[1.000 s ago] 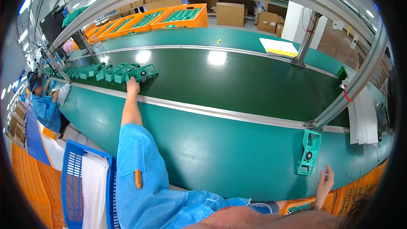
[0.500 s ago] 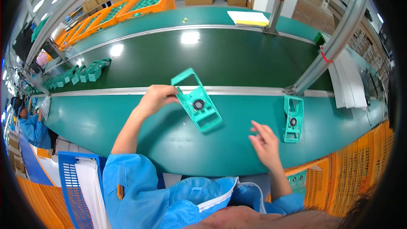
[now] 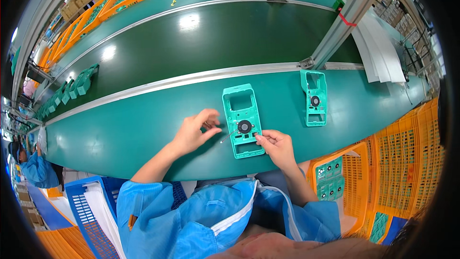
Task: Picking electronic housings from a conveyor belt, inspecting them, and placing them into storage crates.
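A green plastic housing [image 3: 235, 115] with a rectangular opening at each end is in front of me on the green tabletop. Fixed inside it is a round black part [image 3: 244, 126], like a small speaker, and a thin wire [image 3: 227, 136] sticks out past the left edge. My right hand [image 3: 278, 147] grips the lower right edge between thumb and fingers. Just left of the housing, my left hand [image 3: 195, 130] is open, its curved fingers apart and holding nothing visible. Farther right lies a second green housing [image 3: 309, 110] with a similar round black part.
Beyond a metal rail [image 3: 191, 84] runs a dark green belt [image 3: 211, 38], carrying a row of green housings [image 3: 72, 88] at left. A metal post [image 3: 347, 19] rises at right. Orange crates [image 3: 354, 182] stand by my right side, a blue basket [image 3: 91, 206] by my left.
The housing has turned from tilted to nearly straight and come lower. My left hand has let go of it; my right hand has moved left and taken its edge. The view has shifted.
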The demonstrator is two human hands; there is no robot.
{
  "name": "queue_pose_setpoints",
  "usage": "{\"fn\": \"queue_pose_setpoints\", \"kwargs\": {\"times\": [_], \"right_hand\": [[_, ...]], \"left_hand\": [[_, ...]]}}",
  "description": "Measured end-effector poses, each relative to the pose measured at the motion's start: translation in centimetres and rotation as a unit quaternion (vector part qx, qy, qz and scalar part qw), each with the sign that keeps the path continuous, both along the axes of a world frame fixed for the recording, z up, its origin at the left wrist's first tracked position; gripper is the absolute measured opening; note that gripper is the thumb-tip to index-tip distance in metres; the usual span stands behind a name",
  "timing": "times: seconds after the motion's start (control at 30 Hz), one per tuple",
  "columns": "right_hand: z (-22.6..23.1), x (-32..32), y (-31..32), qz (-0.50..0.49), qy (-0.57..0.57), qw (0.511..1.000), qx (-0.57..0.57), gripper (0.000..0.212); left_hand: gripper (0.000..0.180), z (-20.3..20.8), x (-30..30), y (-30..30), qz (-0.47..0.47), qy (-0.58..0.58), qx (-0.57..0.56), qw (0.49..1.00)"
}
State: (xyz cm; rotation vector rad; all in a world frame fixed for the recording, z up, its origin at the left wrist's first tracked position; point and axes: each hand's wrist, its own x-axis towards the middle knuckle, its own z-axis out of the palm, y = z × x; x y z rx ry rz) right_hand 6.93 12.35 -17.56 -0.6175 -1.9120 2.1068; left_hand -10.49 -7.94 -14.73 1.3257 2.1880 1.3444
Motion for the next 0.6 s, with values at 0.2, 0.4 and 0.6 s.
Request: {"fn": "queue_pose_setpoints", "kwargs": {"times": [0.2, 0.4, 0.6], "right_hand": [[-0.8, 0.4, -0.1, 0.004, -0.001, 1.000, -0.007, 0.022], [-2.1, 0.7, -0.6, 0.009, 0.025, 1.000, 0.004, 0.019], [-1.4, 0.9, -1.8, 0.007, 0.057, 0.998, 0.041, 0.016]], "left_hand": [[0.023, -1.2, 2.5, 0.1, -0.015, -0.088, -0.019, 0.996], [0.010, -0.6, 2.7, 1.1, 0.021, -0.108, 0.049, 0.993], [0.011, 0.0, 3.1, 3.0, 0.118, 0.058, 0.030, 0.991]]}}
